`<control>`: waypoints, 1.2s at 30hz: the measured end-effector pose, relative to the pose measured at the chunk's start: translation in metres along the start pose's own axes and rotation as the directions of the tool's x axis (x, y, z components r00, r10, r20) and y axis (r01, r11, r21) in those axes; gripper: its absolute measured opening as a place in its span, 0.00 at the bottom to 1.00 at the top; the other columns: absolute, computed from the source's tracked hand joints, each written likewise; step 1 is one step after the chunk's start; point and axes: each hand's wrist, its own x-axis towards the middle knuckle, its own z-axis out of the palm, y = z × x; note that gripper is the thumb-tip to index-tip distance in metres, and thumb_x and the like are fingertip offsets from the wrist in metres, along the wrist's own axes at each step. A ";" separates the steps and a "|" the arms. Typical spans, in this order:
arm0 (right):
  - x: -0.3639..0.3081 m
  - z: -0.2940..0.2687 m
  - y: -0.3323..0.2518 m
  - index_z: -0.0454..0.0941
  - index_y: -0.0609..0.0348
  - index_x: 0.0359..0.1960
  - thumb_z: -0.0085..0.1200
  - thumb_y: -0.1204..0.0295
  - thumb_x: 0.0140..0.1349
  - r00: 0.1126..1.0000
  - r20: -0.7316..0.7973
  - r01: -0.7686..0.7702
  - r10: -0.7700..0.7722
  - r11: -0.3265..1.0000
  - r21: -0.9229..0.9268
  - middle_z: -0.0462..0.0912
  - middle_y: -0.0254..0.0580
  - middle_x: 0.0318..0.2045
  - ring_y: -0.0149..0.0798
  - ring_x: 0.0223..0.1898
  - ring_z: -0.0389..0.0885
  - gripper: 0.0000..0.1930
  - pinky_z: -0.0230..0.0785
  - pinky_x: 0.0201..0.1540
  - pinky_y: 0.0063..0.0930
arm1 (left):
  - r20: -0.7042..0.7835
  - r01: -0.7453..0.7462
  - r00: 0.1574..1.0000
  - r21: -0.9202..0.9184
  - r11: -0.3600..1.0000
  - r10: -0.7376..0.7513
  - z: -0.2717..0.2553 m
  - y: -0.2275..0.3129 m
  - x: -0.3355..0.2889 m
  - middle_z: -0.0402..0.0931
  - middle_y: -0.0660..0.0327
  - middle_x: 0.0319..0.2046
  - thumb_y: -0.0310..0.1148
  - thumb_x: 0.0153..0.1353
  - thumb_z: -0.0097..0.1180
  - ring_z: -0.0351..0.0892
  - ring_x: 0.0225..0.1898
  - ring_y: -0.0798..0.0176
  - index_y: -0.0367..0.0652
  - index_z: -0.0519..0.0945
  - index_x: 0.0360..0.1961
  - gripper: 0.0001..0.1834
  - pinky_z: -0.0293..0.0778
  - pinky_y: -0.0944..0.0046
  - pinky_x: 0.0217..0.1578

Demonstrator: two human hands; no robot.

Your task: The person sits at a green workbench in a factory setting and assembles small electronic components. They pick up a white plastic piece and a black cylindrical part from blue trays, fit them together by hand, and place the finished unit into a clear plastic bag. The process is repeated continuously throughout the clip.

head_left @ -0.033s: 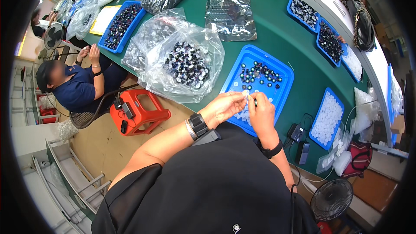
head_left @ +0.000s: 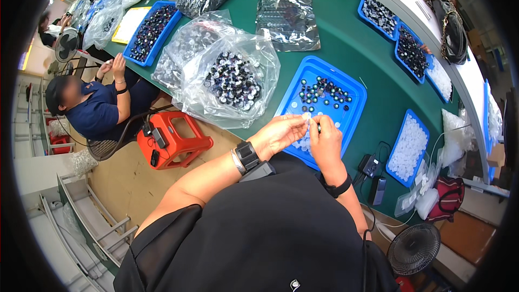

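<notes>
Your left hand (head_left: 278, 136) has thumb and fingertips pinched together on a small whitish piece (head_left: 307, 115), and your right hand (head_left: 326, 146) meets it there, its fingers curled closed around a dark round cap (head_left: 319, 128); whether the two parts touch, you cannot tell from this view. A black watch-like device (head_left: 247, 156) sits on your left wrist, a black band (head_left: 339, 186) on your right. Both pieces are held over the near side of a blue tray (head_left: 354, 97), where loose white pieces (head_left: 304, 144) lie just beneath your hands and dark, shiny caps (head_left: 324, 91) are spread toward the far side. Just left of that tray, on the green table (head_left: 373, 84), a clear plastic bag (head_left: 194, 84) lies open on a heap of dark and pale caps (head_left: 235, 81). To your right, a smaller blue tray (head_left: 398, 179) is full of white pieces. A red stool (head_left: 202, 144) stands on the floor to your left. Beyond the bag are a flat, glossy dark pouch (head_left: 288, 20) and another blue tray of dark caps (head_left: 169, 30). Farther left, a seated co-worker (head_left: 97, 108) in dark blue has both hands raised near the table edge.
</notes>
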 end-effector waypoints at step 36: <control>0.006 -0.010 0.028 0.73 0.59 0.32 0.47 0.70 0.66 0.763 0.559 -0.634 0.323 0.542 0.552 0.75 0.31 0.23 0.22 0.22 0.69 0.07 0.61 0.26 0.16 | 0.061 -0.132 0.991 0.375 0.918 0.117 0.016 0.001 -0.010 0.75 0.57 0.39 0.28 0.64 0.51 0.78 0.36 0.67 0.35 0.73 0.47 0.12 0.77 0.69 0.42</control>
